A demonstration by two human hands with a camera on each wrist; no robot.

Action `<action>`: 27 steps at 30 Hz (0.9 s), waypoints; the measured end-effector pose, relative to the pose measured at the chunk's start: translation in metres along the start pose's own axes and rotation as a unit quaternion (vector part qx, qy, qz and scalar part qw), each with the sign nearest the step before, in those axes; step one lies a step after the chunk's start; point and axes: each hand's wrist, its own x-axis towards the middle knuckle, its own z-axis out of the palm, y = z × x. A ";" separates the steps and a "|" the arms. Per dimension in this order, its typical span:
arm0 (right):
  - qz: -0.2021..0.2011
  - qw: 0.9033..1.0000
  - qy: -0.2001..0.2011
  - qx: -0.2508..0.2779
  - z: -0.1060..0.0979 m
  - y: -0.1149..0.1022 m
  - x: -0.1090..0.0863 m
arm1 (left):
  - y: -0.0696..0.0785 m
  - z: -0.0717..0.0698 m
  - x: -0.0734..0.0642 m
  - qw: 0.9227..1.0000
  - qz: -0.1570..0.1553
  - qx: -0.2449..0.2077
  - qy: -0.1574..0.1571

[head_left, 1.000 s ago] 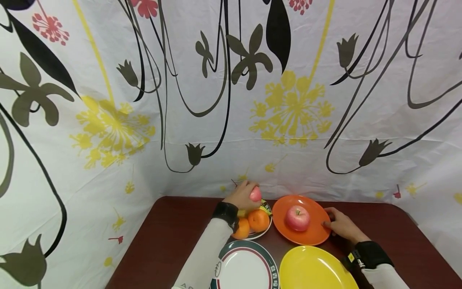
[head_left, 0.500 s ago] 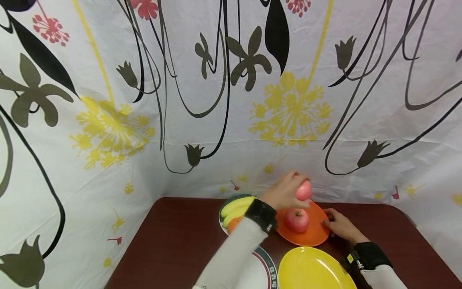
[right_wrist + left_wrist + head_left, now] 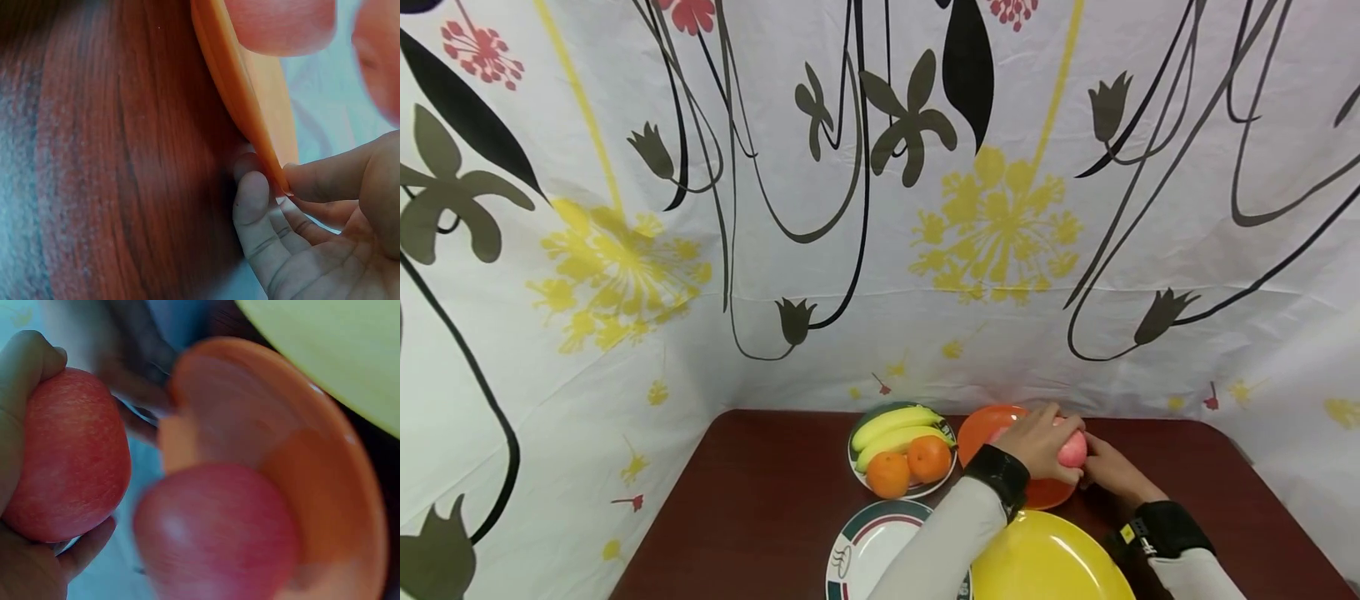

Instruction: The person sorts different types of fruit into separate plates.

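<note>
My left hand (image 3: 1037, 443) grips a red apple (image 3: 1072, 450) above the right side of the orange plate (image 3: 976, 429), thumb and fingers around the fruit. In the left wrist view this held apple (image 3: 75, 456) is clear of the plate. A second apple (image 3: 215, 534) sits on the plate; in the head view my left hand hides most of it. My right hand (image 3: 1116, 473) pinches the plate's right rim. The right wrist view shows thumb above the rim and fingers (image 3: 253, 200) under it, with that edge tipped up off the table.
Left of the orange plate, a patterned plate (image 3: 855, 467) bears bananas (image 3: 898, 421) and two oranges (image 3: 889, 475). Nearer stand a white plate with a green rim (image 3: 880, 542) and a yellow plate (image 3: 1052, 558). A flowered cloth (image 3: 820, 250) hangs behind the dark wooden table (image 3: 760, 500).
My left hand has carried the apple rightward from the fruit plate, across the orange plate, to its right side beside my right hand. The right hand has stayed at the rim.
</note>
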 end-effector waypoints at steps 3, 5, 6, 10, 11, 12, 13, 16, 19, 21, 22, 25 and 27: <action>0.046 0.999 0.006 -0.013 0.000 -0.004 0.003 | -0.006 0.013 -0.001 0.999 -0.022 0.025 0.001; 0.056 0.998 0.016 -0.033 0.001 -0.007 0.004 | -0.010 0.020 -0.002 0.999 -0.031 0.040 -0.006; 0.055 0.997 0.018 -0.043 0.001 -0.007 0.004 | -0.011 0.023 -0.003 0.998 -0.034 0.047 -0.011; 0.058 0.996 0.022 -0.056 0.004 -0.009 0.003 | -0.013 0.032 -0.010 0.995 -0.036 0.090 -0.028; 0.057 0.996 0.022 -0.058 0.005 -0.009 0.003 | -0.014 0.033 -0.011 0.994 -0.035 0.100 -0.030; 0.056 0.997 0.021 -0.058 0.005 -0.009 0.002 | -0.014 0.035 -0.011 0.993 -0.034 0.111 -0.030; 0.056 0.996 0.021 -0.059 0.005 -0.009 0.002 | -0.013 0.036 -0.012 0.992 -0.033 0.120 -0.031; 0.054 0.996 0.023 -0.063 0.006 -0.010 0.002 | -0.013 0.039 -0.011 0.990 -0.033 0.135 -0.032; 0.048 0.997 0.023 -0.063 0.006 -0.010 0.003 | -0.015 0.041 -0.010 0.990 -0.033 0.136 -0.031; 0.043 0.997 0.021 -0.060 0.007 -0.010 0.003 | -0.017 0.039 -0.011 0.991 -0.034 0.124 -0.030; 0.038 0.997 0.019 -0.060 0.007 -0.009 0.003 | -0.017 0.034 -0.011 0.992 -0.035 0.114 -0.033; 0.037 0.997 0.016 -0.059 0.007 -0.009 0.003 | -0.020 0.008 -0.013 0.996 -0.028 0.073 -0.037; 0.037 0.997 0.012 -0.063 0.006 -0.009 0.003 | -0.022 -0.015 -0.016 0.998 -0.014 0.041 -0.039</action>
